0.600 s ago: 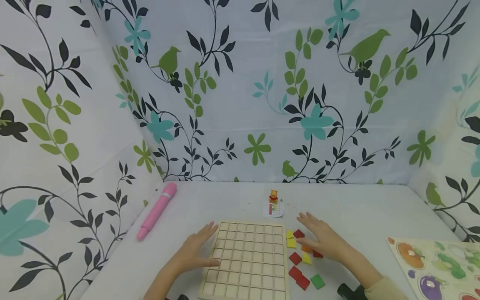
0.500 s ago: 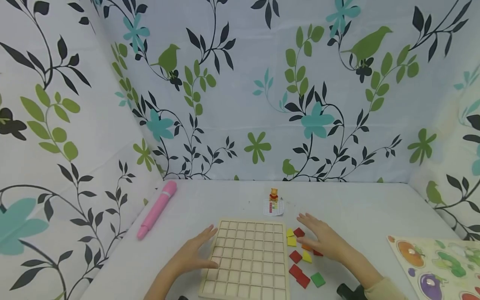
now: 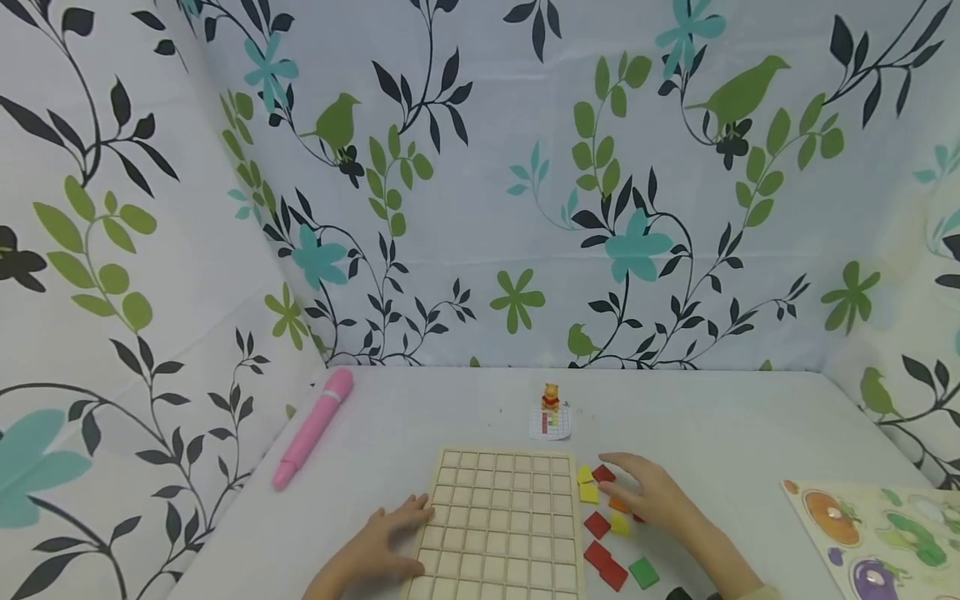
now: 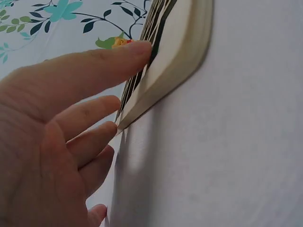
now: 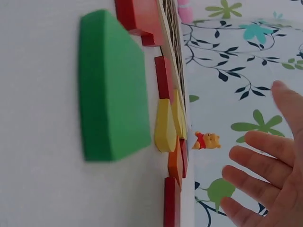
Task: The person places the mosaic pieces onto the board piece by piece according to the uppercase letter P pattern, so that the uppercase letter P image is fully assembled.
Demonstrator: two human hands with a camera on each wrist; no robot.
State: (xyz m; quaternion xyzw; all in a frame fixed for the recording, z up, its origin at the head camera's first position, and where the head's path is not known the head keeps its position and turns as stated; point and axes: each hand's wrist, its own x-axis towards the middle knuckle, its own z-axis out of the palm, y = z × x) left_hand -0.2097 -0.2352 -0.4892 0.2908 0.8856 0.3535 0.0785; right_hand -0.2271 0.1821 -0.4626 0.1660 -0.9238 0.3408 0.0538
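A pale wooden board point(image 3: 498, 533) divided into small square cells lies on the white table. At its left edge is my left hand point(image 3: 382, 542), fingers spread and loosely bent; in the left wrist view the thumb point(image 4: 94, 78) overlaps the board's side wall point(image 4: 163, 85). My right hand point(image 3: 654, 497) hovers over the coloured tiles right of the board, its fingers apart with nothing between them. Beneath and around it are yellow tiles point(image 3: 588, 493), red tiles point(image 3: 597, 525) and an orange tile point(image 3: 618, 505), partly hidden. A green tile point(image 5: 113, 90) lies nearer the front.
A small bear figurine point(image 3: 551, 397) stands behind the board by a paper card point(image 3: 550, 423) with a coloured grid. To the left lies a pink marker-shaped object point(image 3: 313, 429). A vegetable picture board point(image 3: 873, 533) is at the right. Patterned cloth point(image 3: 480, 192) hangs around the table.
My left hand has drawn down and in to the board's left edge. The right hand has sunk lower over the tiles, its fingers more bent. The tiles keep their arrangement.
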